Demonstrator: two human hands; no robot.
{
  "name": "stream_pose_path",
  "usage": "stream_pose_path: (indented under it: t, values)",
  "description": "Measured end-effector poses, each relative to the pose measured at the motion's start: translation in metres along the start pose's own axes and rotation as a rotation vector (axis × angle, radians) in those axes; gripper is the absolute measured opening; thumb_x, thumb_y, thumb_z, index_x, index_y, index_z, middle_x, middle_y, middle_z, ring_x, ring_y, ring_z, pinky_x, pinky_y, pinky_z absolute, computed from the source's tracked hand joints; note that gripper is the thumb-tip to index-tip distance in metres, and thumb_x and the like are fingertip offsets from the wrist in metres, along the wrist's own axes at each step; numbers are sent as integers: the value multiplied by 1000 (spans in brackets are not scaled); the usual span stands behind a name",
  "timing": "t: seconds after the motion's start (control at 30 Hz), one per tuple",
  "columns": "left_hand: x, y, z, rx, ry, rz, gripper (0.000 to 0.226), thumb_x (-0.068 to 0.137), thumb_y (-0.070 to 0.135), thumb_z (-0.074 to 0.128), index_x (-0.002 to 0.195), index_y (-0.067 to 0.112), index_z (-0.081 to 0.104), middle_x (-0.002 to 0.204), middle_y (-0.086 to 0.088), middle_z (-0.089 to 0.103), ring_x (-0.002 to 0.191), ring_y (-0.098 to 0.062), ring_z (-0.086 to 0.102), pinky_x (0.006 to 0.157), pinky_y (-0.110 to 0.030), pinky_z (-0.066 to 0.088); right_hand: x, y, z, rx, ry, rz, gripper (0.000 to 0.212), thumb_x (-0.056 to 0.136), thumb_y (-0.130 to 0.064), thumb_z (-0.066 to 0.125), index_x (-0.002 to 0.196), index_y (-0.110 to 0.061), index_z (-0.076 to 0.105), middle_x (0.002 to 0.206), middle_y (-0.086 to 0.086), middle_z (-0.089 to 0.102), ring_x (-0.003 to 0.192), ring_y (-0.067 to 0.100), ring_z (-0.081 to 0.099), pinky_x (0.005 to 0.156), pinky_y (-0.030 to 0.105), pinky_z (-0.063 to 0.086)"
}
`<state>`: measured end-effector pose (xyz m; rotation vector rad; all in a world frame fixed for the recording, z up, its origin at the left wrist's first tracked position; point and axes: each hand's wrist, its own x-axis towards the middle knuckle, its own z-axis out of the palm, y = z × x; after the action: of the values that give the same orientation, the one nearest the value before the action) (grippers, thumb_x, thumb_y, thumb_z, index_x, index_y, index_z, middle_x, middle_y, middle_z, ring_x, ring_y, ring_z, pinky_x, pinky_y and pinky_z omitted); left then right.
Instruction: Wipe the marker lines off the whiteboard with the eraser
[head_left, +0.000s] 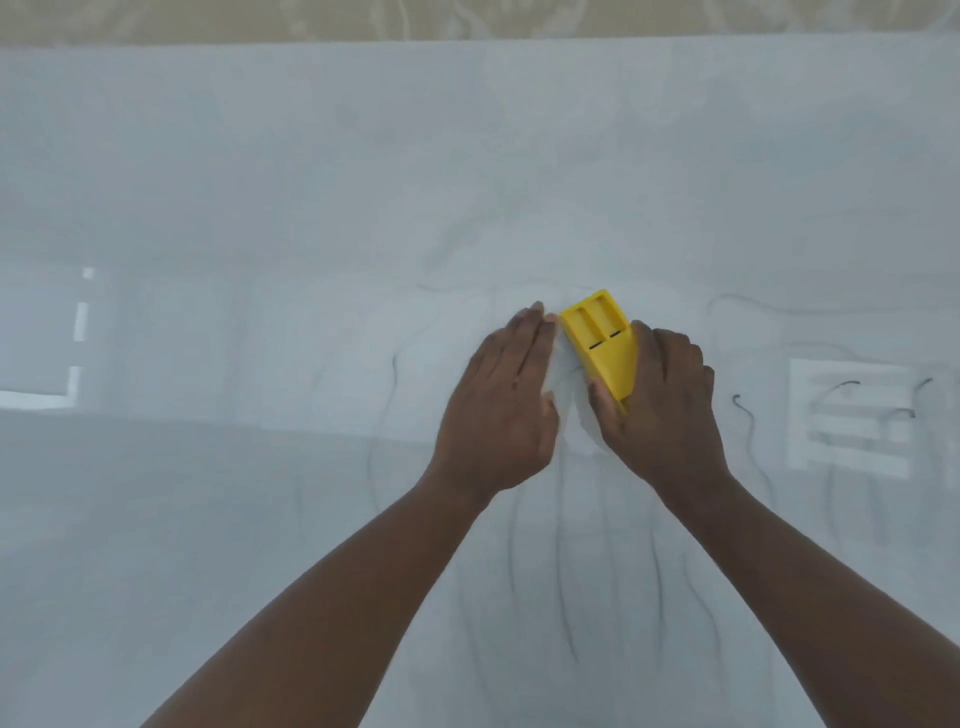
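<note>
A yellow plastic eraser (602, 340) lies flat on the whiteboard (260, 208), tilted with its far end toward the upper left. My right hand (662, 410) grips it from the right side and near end. My left hand (501, 402) rests flat on the board just left of the eraser, fingers together and pointing away from me, fingertips almost touching the eraser's far corner. Faint dark marker lines (566, 571) run across the board below my hands, and darker short strokes (748, 415) sit to the right.
The whiteboard fills nearly the whole view; its far edge meets a beige patterned surface (467, 18) at the top. Bright window reflections show on the board at the left (72, 364) and right (852, 415). More faint lines curve at the upper right (779, 309).
</note>
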<state>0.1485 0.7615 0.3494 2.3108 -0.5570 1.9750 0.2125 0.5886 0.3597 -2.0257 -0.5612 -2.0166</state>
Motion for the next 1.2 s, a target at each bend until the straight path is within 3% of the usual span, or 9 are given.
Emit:
stream_pose_path:
  t: [0.13, 0.27, 0.5, 0.67, 0.87, 1.2]
  values:
    - [-34, -88, -32, 109, 13, -108, 65, 92, 19, 51, 152, -4, 37, 160, -21, 36, 150, -33, 34, 122, -49, 33, 29, -22, 13, -31, -3, 117, 66, 86, -39, 50, 138, 0, 43, 118, 22, 51, 97, 38, 48, 71, 46, 40]
    - [-75, -172, -63, 240, -7, -133, 65, 95, 26, 40, 153, -3, 33, 162, -21, 33, 152, -33, 31, 122, -50, 31, 44, -52, 26, 10, 55, 222, 66, 89, -40, 48, 144, -5, 39, 124, 20, 49, 99, 37, 45, 72, 45, 36]
    - [-128, -253, -81, 329, -86, -204, 69, 99, 33, 31, 157, -1, 23, 167, -18, 20, 156, -29, 17, 126, -49, 23, 71, -149, 50, 150, 68, 159, 60, 92, -42, 54, 140, -7, 48, 129, 15, 53, 106, 40, 48, 79, 46, 40]
    - [-149, -270, -64, 304, -100, -244, 66, 102, 35, 25, 160, 4, 16, 169, -13, 14, 158, -26, 10, 128, -47, 17, 74, -215, 68, 220, 36, -48, 59, 86, -38, 63, 136, -10, 54, 125, 9, 58, 104, 34, 49, 83, 41, 37]
    - [-157, -278, -59, 225, -2, -218, 61, 103, 28, 28, 160, 6, 20, 168, -8, 16, 158, -21, 12, 129, -40, 11, 3, -263, 79, 276, -88, -398, 57, 82, -39, 64, 132, -11, 58, 120, 3, 61, 98, 29, 52, 81, 40, 40]
    - [-156, -267, -59, 238, 13, -260, 61, 99, 19, 35, 157, -1, 26, 166, -17, 23, 156, -28, 18, 128, -47, 18, -145, -223, 65, 310, -435, -830, 52, 86, -40, 58, 131, -15, 53, 121, 0, 56, 94, 25, 52, 80, 38, 44]
